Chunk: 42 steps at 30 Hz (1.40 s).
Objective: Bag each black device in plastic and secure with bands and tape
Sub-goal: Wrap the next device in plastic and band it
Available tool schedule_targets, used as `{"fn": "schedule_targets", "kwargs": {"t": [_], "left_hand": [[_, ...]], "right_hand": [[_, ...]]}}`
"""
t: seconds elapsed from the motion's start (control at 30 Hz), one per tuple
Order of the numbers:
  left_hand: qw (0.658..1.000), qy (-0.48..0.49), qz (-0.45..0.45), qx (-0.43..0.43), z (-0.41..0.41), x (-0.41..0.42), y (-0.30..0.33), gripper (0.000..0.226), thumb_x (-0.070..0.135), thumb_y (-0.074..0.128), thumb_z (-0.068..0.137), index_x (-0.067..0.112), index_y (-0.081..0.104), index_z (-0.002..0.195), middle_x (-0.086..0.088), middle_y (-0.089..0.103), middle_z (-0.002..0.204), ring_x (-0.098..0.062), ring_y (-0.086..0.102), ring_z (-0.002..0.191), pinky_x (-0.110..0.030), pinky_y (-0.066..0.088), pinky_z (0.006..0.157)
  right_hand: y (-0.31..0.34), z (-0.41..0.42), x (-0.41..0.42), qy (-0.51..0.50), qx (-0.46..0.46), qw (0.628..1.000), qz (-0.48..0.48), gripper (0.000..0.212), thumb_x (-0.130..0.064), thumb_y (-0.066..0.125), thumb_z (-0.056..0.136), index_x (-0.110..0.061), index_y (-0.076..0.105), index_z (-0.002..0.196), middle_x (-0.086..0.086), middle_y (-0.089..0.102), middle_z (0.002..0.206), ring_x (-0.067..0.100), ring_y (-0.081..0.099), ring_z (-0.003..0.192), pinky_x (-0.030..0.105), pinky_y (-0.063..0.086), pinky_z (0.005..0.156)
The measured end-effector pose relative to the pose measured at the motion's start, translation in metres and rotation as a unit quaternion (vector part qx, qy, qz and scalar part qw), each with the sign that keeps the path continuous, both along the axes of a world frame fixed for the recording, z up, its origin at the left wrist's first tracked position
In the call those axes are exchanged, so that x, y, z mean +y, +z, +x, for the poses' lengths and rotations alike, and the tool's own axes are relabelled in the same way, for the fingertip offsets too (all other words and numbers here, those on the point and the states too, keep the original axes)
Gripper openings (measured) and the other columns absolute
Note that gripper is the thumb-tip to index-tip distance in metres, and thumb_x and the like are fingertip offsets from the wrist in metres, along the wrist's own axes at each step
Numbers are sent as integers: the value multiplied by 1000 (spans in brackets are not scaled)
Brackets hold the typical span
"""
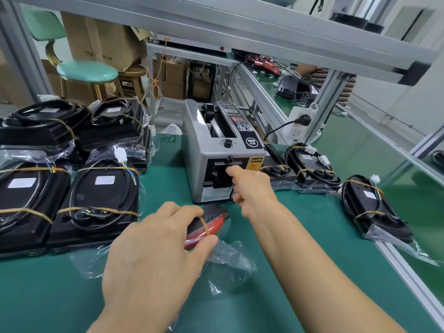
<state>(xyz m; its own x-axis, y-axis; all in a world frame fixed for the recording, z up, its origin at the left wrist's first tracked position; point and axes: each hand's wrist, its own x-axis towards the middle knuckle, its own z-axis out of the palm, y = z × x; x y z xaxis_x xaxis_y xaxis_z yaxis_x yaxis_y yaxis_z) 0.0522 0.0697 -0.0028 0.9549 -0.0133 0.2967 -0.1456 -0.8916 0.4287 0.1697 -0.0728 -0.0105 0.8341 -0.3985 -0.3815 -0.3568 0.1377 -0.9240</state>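
Note:
My left hand (158, 246) grips a black device with a red lens (212, 222) on the green mat; a tan rubber band (203, 224) runs round it and a clear plastic bag (230, 263) trails off its near end. My right hand (252, 186) reaches to the outlet slot of the grey tape dispenser (216, 150), with the index finger and thumb at the slot; any tape there is too small to tell. Bagged, banded black devices (101, 200) lie stacked at the left, and others (374, 207) lie at the right.
An aluminium rail (406, 277) borders the mat on the right. A grey frame beam (240, 22) crosses overhead. Behind the bench stand a green chair (86, 70) and cardboard boxes (101, 42). A white power strip (300, 126) with a plugged-in cable sits behind the dispenser.

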Motion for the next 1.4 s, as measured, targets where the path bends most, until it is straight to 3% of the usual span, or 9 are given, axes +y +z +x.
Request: {"fn": "schedule_targets", "kwargs": {"t": [0.13, 0.23, 0.37, 0.5, 0.8, 0.9, 1.0, 1.17, 1.4], "left_hand": [[1000, -7, 7, -7, -1, -1, 1, 32, 59, 63, 58, 40, 68, 84, 18, 61, 71, -12, 60, 53, -16, 21, 48], [1000, -8, 3, 12, -2, -4, 2, 32, 60, 61, 60, 42, 66, 86, 17, 60, 74, -13, 62, 60, -23, 30, 48], [1000, -11, -12, 1, -3, -6, 0, 30, 56, 67, 60, 40, 66, 86, 15, 60, 73, -17, 63, 60, -30, 41, 52], [1000, -9, -20, -17, -7, -8, -1, 29, 50, 76, 57, 38, 66, 81, 15, 61, 71, -18, 62, 55, -29, 41, 49], [997, 8, -69, -22, -4, -6, -5, 26, 43, 71, 63, 30, 51, 71, 10, 54, 65, -24, 56, 51, -33, 47, 49], [992, -15, -123, -15, -2, -8, -6, 26, 53, 56, 65, 30, 53, 77, 6, 54, 71, -27, 58, 61, -40, 51, 60], [998, -2, -63, -6, -5, -8, -2, 38, 70, 54, 72, 42, 63, 96, 12, 59, 78, -22, 63, 63, -34, 50, 56], [997, 21, -71, 6, -8, -11, -1, 22, 58, 59, 74, 39, 67, 83, 15, 60, 79, -25, 63, 63, -34, 50, 58], [995, 28, -92, 18, -9, -8, 1, 14, 48, 69, 72, 42, 70, 85, 19, 62, 82, -17, 62, 68, -17, 33, 56]], "right_hand": [[18, -47, -15, 184, -20, 983, 16, 20, -24, 69, 81, -22, 62, 62, -8, 53, 61, 8, 46, 61, 22, 33, 62], [25, -80, -20, 303, -13, 952, -23, 8, -28, 69, 76, -24, 77, 75, -10, 74, 86, -2, 61, 87, 24, 38, 83], [18, -90, -22, 281, -18, 959, -40, 21, -14, 65, 85, 5, 71, 91, 5, 67, 102, -13, 59, 71, 4, 41, 67], [14, -90, -21, 263, -9, 964, -26, 16, -18, 67, 83, -5, 77, 88, -16, 60, 121, -19, 54, 91, 7, 33, 75], [20, -95, -13, 253, -1, 967, 10, 12, -16, 67, 82, -17, 75, 73, -9, 65, 118, -3, 56, 108, 35, 34, 104], [20, -95, -12, 261, 6, 965, 12, 11, -17, 66, 82, -13, 75, 78, -6, 68, 113, -6, 56, 101, 39, 33, 107], [20, -94, -15, 272, 10, 962, 18, 24, -19, 63, 84, 1, 71, 95, -13, 70, 101, -4, 59, 92, 39, 33, 106], [21, -94, -16, 274, 13, 962, 13, 26, -20, 64, 82, 3, 68, 93, -15, 66, 86, -5, 59, 82, 38, 32, 103], [24, -96, -11, 261, 14, 965, -10, 9, -17, 69, 81, -13, 76, 83, -12, 62, 122, 2, 54, 115, 38, 32, 108]]}}
